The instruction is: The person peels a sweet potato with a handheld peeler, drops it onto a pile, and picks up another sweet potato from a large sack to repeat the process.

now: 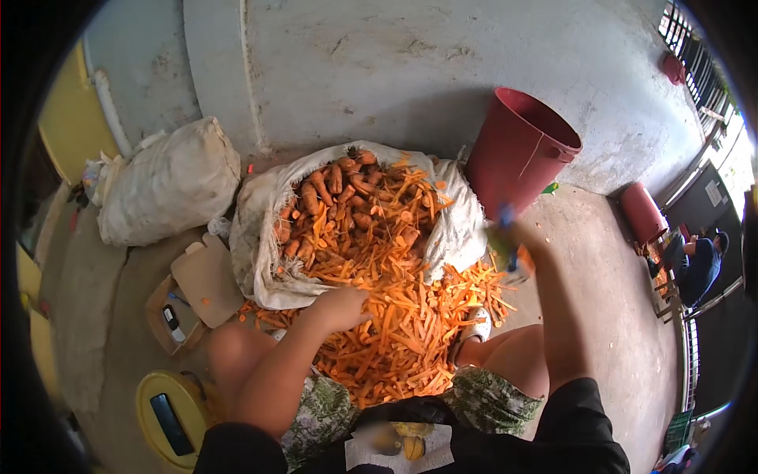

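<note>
A pile of cut carrot strips [395, 347] spreads over the floor between my legs. Behind it a white woven sack [257, 265] lies with its mouth wide, showing whole carrots [335, 180] mixed with strips. My left hand [343, 308] is closed at the near edge of the sack, over the strips; whatever its fingers hold is hidden. Raised to the right of the pile, my right hand [523, 235] is smeared by motion. It grips a blurred blue-and-green tool [502, 237] whose kind I cannot make out.
A tall red bin [513, 150] stands against the wall. At left are a full white sack [170, 186], an opened cardboard box [207, 280] and a yellow lid [150, 395] bearing a phone [171, 424]. Another person [699, 268] sits far right near a red container [641, 213].
</note>
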Tool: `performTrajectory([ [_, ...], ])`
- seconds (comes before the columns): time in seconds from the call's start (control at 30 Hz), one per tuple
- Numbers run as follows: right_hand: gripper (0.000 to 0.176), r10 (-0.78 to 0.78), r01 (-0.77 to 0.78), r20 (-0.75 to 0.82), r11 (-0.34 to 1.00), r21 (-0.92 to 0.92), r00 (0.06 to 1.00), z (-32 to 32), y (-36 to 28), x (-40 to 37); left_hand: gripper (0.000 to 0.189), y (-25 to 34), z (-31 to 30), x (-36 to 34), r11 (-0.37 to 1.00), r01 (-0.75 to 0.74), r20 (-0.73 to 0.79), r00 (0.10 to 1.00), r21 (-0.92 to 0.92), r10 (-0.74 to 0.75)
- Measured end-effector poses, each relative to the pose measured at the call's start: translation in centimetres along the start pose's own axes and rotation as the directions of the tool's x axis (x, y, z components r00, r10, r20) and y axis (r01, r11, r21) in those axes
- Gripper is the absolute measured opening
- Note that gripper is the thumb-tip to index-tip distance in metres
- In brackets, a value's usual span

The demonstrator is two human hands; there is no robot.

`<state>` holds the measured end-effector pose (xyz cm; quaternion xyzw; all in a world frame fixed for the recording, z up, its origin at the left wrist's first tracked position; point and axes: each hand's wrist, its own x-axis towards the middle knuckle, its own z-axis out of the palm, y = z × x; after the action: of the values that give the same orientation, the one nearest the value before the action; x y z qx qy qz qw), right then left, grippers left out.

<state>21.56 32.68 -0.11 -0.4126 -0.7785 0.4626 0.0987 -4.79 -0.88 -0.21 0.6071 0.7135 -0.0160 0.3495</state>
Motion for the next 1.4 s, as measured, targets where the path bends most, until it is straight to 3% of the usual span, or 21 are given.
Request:
performTrajectory([
  [0.03,0.025,0.192,-0.105,0.045,0.701,-0.706,0.980,3.4,-4.4,-2.8,0.045,0.0,0.0,-0.1,1.000,0.006,-0.003,1.000,0.002,-0.006],
  [0.07,0.024,0.137,-0.144,-0.094,0.432,-0.890,0.986,6.5,-4.3,-4.4,0.044,0.0,0.1,-0.2,1.000,0.018,-0.011,1.000,-0.002,-0.018],
  [0.1,0.024,0.076,-0.152,-0.132,0.456,-0.877,0.988,8.1,-3.4,-4.9,0.044,0.0,0.2,-0.2,0.999,0.031,-0.016,0.999,-0.008,-0.031],
  [0.13,0.023,0.051,-0.134,-0.128,0.562,-0.816,0.990,9.0,-3.3,-5.1,0.044,-0.1,0.3,-0.2,0.999,0.043,-0.016,0.999,-0.011,-0.043],
  [0.33,0.026,-0.068,-0.055,-0.148,0.717,-0.695,0.987,9.2,-4.3,-3.4,0.045,-1.4,2.0,1.5,0.999,0.033,-0.013,0.999,-0.014,-0.033],
  [0.43,0.024,-0.058,0.009,-0.046,0.715,-0.699,0.997,9.3,-5.5,-3.7,0.045,-2.2,3.1,3.7,0.998,0.067,0.087,0.994,0.010,-0.067],
  [0.5,0.026,-0.119,0.049,-0.068,0.774,-0.631,0.991,9.3,-5.6,-3.2,0.046,-4.0,4.4,6.4,0.987,0.068,0.167,0.985,-0.148,-0.043],
  [0.53,0.026,-0.113,0.048,-0.063,0.774,-0.631,0.992,9.3,-5.6,-3.1,0.046,-5.2,5.2,7.8,0.986,0.070,0.173,0.984,-0.152,-0.043],
  [0.6,0.024,-0.125,0.063,-0.053,0.770,-0.635,0.991,9.3,-5.8,-2.8,0.042,-7.3,6.2,9.9,0.728,0.261,0.274,0.956,-0.634,-0.105],
  [0.67,0.023,-0.095,0.061,-0.018,0.764,-0.643,0.995,8.8,-5.4,-2.4,0.036,-7.8,4.2,10.5,0.725,0.314,0.262,0.946,-0.613,-0.189],
  [0.73,0.023,-0.067,0.057,0.009,0.758,-0.650,0.998,8.6,-4.3,-1.8,0.031,-9.4,3.5,12.8,0.883,0.315,0.192,0.946,-0.349,-0.262],
  [0.77,0.022,-0.042,0.022,-0.013,0.741,-0.671,0.999,8.4,-3.6,-1.5,0.031,-10.6,3.8,14.4,0.879,0.320,0.196,0.944,-0.352,-0.265],
  [0.83,0.023,0.000,-0.033,-0.047,0.720,-0.694,0.999,8.0,-2.4,-1.1,0.035,-13.1,4.4,17.9,0.794,0.285,0.064,0.952,-0.537,-0.299],
  [0.97,0.023,0.059,-0.096,-0.077,0.680,-0.726,0.995,7.3,-0.6,-0.2,0.033,-15.4,2.6,22.8,0.721,0.320,0.016,0.919,-0.615,-0.394],
  [1.07,0.021,0.082,-0.104,-0.066,0.670,-0.735,0.994,6.8,0.8,0.7,0.035,-16.4,1.7,26.3,0.712,0.341,-0.027,0.892,-0.614,-0.450],
  [1.13,0.020,0.138,-0.146,-0.074,0.649,-0.747,0.988,6.6,1.2,1.4,0.037,-16.7,1.2,28.7,0.713,0.363,0.024,0.899,-0.600,-0.437],
  [1.23,0.019,0.202,-0.199,-0.090,0.623,-0.756,0.975,5.9,2.4,3.0,0.036,-17.9,1.2,32.7,0.769,0.291,-0.088,0.908,-0.569,-0.409],
  [1.4,0.017,0.288,-0.272,-0.117,0.590,-0.760,0.951,5.4,2.2,5.4,0.039,-20.2,0.9,38.3,0.708,0.324,-0.027,0.900,-0.627,-0.436],
])
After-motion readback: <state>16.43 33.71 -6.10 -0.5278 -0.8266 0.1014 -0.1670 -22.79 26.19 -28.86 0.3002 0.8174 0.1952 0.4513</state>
